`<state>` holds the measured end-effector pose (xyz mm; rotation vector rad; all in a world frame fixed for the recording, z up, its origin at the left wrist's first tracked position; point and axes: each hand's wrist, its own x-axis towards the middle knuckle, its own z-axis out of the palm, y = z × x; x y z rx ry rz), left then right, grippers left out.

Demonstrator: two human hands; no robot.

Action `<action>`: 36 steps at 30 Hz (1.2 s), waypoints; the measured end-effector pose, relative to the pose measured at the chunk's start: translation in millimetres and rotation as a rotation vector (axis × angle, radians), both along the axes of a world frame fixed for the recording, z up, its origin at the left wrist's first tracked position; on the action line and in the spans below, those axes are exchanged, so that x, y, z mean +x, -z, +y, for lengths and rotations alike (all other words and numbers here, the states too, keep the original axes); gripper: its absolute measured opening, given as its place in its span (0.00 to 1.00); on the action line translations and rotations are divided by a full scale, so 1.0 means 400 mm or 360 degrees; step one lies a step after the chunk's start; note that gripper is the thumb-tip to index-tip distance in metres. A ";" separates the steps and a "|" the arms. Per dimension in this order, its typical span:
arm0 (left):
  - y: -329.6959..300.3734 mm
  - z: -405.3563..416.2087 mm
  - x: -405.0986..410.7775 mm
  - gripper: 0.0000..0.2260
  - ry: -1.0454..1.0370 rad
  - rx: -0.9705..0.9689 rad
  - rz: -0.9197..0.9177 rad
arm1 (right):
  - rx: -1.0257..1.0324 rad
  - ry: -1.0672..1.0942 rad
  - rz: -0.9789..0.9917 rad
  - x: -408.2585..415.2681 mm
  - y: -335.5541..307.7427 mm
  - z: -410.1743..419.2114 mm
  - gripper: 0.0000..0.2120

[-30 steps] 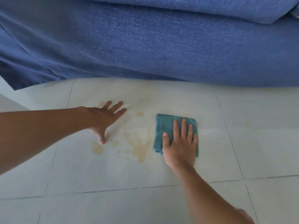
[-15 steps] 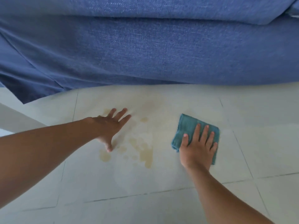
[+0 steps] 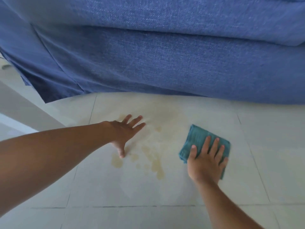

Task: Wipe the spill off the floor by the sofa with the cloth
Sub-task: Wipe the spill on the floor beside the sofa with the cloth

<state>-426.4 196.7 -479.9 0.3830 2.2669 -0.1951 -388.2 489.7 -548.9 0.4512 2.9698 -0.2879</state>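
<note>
While my left hand (image 3: 123, 132) braces flat and splayed on the floor (image 3: 132, 192), my right hand (image 3: 206, 162) presses the cloth (image 3: 198, 138) flat, fingers spread, at three o'clock from the spill (image 3: 155, 161) by the sofa (image 3: 165, 63).

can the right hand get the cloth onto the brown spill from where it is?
Probably yes. The right hand presses the cloth flat on the floor just beside the spill, with bare tile between.

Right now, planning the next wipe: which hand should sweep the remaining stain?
Right hand: it presses the cloth beside the spill. Left hand is bare, flat on the floor.
</note>
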 end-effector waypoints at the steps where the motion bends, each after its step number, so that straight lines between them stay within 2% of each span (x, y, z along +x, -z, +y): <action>1: -0.003 0.001 -0.003 0.65 0.0005 -0.0016 -0.0012 | -0.0007 -0.0032 -0.0029 0.037 -0.001 -0.029 0.36; 3: -0.011 0.015 -0.006 0.65 0.0001 -0.0047 -0.0016 | 0.0009 -0.0210 -0.0144 0.038 -0.002 -0.083 0.36; 6: -0.023 0.029 0.001 0.62 -0.0054 0.0007 0.0029 | 0.0014 -0.0589 -0.0170 -0.110 -0.003 -0.109 0.34; 7: -0.032 0.023 0.001 0.61 -0.0081 0.0040 0.0046 | 0.0002 -0.0611 -0.0164 -0.162 -0.005 -0.101 0.33; 9: -0.054 -0.005 0.007 0.60 -0.0119 0.0074 0.0052 | -0.0020 -0.0433 -0.0201 -0.208 -0.007 -0.066 0.33; 12: -0.071 -0.068 0.040 0.59 -0.0189 0.0067 0.0024 | -0.0025 -0.0164 -0.0196 -0.105 -0.007 -0.073 0.33; 15: -0.044 -0.121 0.097 0.59 -0.0200 0.0062 0.0011 | 0.0018 -0.0335 -0.0135 -0.019 -0.004 -0.160 0.34; 18: -0.025 -0.142 0.147 0.60 -0.0159 0.0015 -0.0021 | -0.0013 -0.0681 -0.0206 -0.115 -0.011 -0.227 0.34; 20: -0.023 -0.142 0.162 0.60 -0.0173 0.0024 -0.0005 | -0.0028 -0.0795 -0.0203 -0.199 -0.010 -0.225 0.32; 23: -0.018 -0.140 0.176 0.59 -0.0227 0.0102 0.0070 | -0.0071 -0.0560 -0.0196 -0.221 -0.006 -0.172 0.31; 26: -0.011 -0.143 0.183 0.60 -0.0274 0.0166 0.0106 | -0.0036 -0.0345 -0.0146 -0.135 -0.008 -0.183 0.33; 28: -0.013 -0.151 0.178 0.60 -0.0259 0.0194 0.0128 | -0.0020 -0.0454 -0.0108 -0.091 -0.009 -0.249 0.35; 29: -0.012 -0.154 0.177 0.59 -0.0254 0.0208 0.0144 | -0.0010 -0.0618 -0.0102 -0.095 -0.009 -0.288 0.35; 31: -0.009 -0.158 0.179 0.60 -0.0268 0.0236 0.0156 | -0.0015 -0.0957 -0.0131 -0.156 -0.008 -0.360 0.33; 32: -0.008 -0.160 0.177 0.60 -0.0262 0.0246 0.0169 | -0.0051 -0.1022 -0.0168 -0.202 -0.009 -0.384 0.33; 36: -0.006 -0.161 0.182 0.60 -0.0285 0.0254 0.0187 | -0.0091 -0.0700 -0.0295 -0.274 -0.011 -0.352 0.31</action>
